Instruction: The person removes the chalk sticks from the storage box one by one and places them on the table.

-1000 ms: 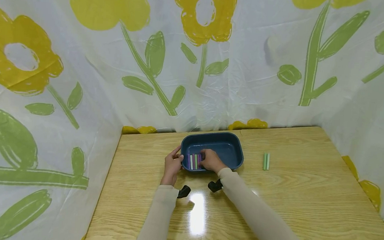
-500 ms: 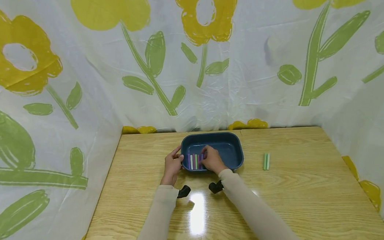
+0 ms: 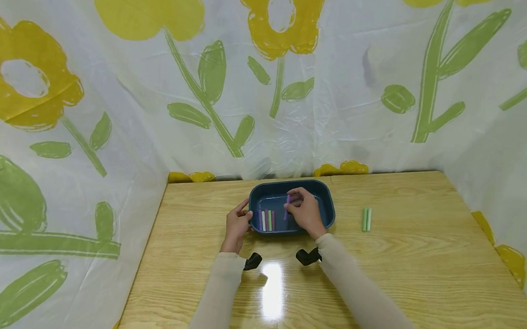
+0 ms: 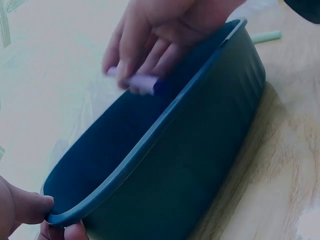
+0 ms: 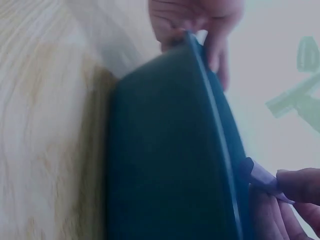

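A dark blue rectangular bin stands on the table. My left hand grips its left end; in the left wrist view the thumb lies on the rim, fingers below. Over the inside of the bin my right hand pinches a purple chalk stick between thumb and fingers. The left wrist view shows this purple stick raised to about the rim's height. Several chalk sticks, purple, white, pink and green, lie side by side at the bin's left end. The right wrist view hides them behind the bin wall.
Two pale green chalk sticks lie side by side on the wooden table, right of the bin. A white curtain with flowers hangs close behind the table. Black camera mounts jut inward from the wrists.
My right hand has lifted the purple chalk stick from the right of the row and moved it rightward within the bin. The left hand stays on the bin's end.
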Demonstrator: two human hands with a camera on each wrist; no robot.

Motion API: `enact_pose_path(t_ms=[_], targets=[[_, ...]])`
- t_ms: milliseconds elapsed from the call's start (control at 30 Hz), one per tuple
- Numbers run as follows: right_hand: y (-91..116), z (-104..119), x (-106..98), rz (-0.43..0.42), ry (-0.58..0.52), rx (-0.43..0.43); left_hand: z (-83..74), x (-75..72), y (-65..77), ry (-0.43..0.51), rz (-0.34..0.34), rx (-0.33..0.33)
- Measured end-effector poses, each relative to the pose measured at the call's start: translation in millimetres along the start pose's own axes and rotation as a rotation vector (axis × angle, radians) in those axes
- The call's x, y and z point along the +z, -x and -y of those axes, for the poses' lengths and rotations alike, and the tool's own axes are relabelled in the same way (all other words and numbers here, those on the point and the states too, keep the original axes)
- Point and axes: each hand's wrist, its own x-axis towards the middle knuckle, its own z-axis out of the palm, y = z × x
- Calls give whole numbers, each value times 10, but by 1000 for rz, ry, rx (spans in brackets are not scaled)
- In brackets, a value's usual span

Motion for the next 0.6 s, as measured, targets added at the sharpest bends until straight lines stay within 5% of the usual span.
enact_pose_path(t_ms=[600], targets=[[101, -202, -794, -93, -65, 37, 1, 16, 6, 22, -3, 4]])
